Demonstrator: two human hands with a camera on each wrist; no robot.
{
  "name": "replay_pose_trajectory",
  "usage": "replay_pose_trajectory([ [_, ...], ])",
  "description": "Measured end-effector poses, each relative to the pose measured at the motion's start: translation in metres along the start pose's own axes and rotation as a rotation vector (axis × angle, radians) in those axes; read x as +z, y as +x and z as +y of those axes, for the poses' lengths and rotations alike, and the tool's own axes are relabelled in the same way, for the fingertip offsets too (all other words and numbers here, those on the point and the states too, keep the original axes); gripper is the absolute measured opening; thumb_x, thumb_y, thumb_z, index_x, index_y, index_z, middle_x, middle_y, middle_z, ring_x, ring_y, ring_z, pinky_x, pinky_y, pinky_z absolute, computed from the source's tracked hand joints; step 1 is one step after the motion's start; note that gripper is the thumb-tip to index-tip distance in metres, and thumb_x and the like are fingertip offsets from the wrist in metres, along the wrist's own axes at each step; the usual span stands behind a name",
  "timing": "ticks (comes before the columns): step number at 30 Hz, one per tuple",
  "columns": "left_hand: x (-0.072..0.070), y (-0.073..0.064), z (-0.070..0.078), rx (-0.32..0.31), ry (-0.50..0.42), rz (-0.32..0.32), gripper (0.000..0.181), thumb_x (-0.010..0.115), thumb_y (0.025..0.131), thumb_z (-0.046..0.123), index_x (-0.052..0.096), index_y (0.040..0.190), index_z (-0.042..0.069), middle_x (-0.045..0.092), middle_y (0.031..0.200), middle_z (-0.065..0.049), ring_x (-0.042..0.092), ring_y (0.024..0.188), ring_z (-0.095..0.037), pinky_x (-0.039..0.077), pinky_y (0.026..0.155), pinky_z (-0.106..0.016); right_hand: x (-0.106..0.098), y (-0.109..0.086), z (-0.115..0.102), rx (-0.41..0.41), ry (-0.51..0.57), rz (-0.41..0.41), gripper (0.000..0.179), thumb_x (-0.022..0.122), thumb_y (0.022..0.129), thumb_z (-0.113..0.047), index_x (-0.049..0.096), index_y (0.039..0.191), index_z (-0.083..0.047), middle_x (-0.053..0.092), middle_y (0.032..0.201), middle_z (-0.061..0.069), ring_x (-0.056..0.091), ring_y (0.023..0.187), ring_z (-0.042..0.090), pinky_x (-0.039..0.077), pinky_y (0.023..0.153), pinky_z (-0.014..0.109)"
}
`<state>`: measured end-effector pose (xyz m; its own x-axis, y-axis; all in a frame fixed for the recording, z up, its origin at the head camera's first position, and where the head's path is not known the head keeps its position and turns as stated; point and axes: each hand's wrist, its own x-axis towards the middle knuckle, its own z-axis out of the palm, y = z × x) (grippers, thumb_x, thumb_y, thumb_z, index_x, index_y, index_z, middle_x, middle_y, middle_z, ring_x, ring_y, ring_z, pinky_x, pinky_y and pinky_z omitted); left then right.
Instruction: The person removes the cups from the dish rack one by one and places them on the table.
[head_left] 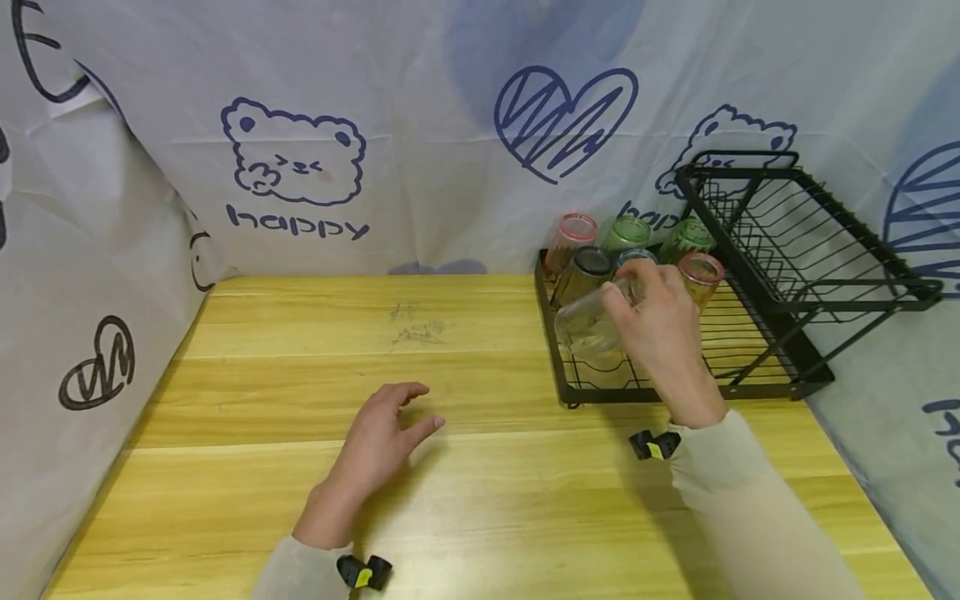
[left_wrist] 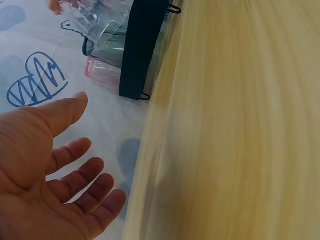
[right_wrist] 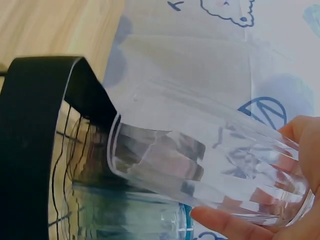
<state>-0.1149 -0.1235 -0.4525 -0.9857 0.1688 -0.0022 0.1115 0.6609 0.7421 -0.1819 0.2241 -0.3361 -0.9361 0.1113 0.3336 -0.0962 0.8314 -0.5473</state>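
My right hand grips a clear drinking glass near one end, above the front left of a black wire dish rack. The glass is tilted; in the right wrist view its far rim is close to the rack's black side. Behind it stand several cups in the rack, among them one with a black top, a pink-topped one, a green-topped one and a red-topped one. My left hand hovers over the wooden table with fingers loosely bent, holding nothing.
An upper wire shelf rises over the rack's right side. The light wooden table runs back to a white cloth with blue drawings, which also hangs at the left and right.
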Motion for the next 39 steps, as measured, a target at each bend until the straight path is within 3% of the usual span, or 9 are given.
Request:
replay_pose_trajectory([
  [5,-0.003,0.002,0.002,-0.054,-0.089,0.007,0.056,0.075,0.099,0.038,0.059,0.146,0.013,0.06,0.143,-0.013,0.06,0.129,-0.036,0.055,0.104,-0.053,0.005,-0.004,-0.007,-0.003,0.073,0.034,0.045,0.055,0.106,-0.047,0.064,0.132,-0.011,0.057,0.122,0.02,0.053,0.092,0.036,0.046,0.079,0.055],
  [13,-0.01,0.009,0.008,-0.07,-0.238,0.006,0.062,0.074,0.1,0.037,0.053,0.151,0.009,0.057,0.148,-0.017,0.055,0.135,-0.035,0.051,0.111,-0.051,0.027,-0.011,-0.017,-0.021,0.267,0.081,0.035,0.059,0.107,-0.036,0.064,0.127,-0.007,0.048,0.097,0.011,0.044,0.082,0.028,0.035,0.074,0.043],
  [19,-0.016,0.013,0.009,-0.096,-0.343,0.007,0.065,0.075,0.1,0.036,0.049,0.154,0.012,0.056,0.148,-0.017,0.054,0.135,-0.035,0.05,0.112,-0.05,0.048,-0.018,-0.027,0.0,0.422,0.058,0.035,0.06,0.106,-0.034,0.063,0.127,-0.007,0.05,0.099,0.009,0.045,0.085,0.026,0.035,0.073,0.041],
  [26,-0.021,0.015,0.01,-0.138,-0.447,-0.031,0.072,0.074,0.097,0.05,0.042,0.158,0.026,0.05,0.154,-0.009,0.053,0.139,-0.03,0.055,0.105,-0.051,0.069,-0.027,-0.039,0.006,0.567,-0.001,0.029,0.06,0.107,-0.035,0.063,0.126,-0.013,0.062,0.11,0.005,0.051,0.084,0.023,0.04,0.069,0.038],
  [31,-0.021,0.018,0.011,-0.139,-0.586,-0.057,0.082,0.075,0.098,0.047,0.032,0.164,0.025,0.043,0.159,-0.013,0.049,0.143,-0.033,0.053,0.109,-0.049,0.081,-0.033,-0.046,0.056,0.642,-0.045,0.026,0.06,0.107,-0.034,0.064,0.125,-0.017,0.066,0.108,0.006,0.051,0.079,0.02,0.041,0.063,0.033],
  [39,-0.02,0.02,0.014,-0.112,-0.917,-0.111,0.076,0.064,0.107,0.015,0.019,0.169,0.016,0.031,0.167,-0.02,0.042,0.149,-0.043,0.052,0.113,-0.045,0.095,-0.044,-0.054,0.16,0.863,-0.146,0.025,0.057,0.107,-0.028,0.063,0.127,-0.014,0.062,0.11,0.009,0.063,0.091,0.027,0.059,0.058,0.03],
])
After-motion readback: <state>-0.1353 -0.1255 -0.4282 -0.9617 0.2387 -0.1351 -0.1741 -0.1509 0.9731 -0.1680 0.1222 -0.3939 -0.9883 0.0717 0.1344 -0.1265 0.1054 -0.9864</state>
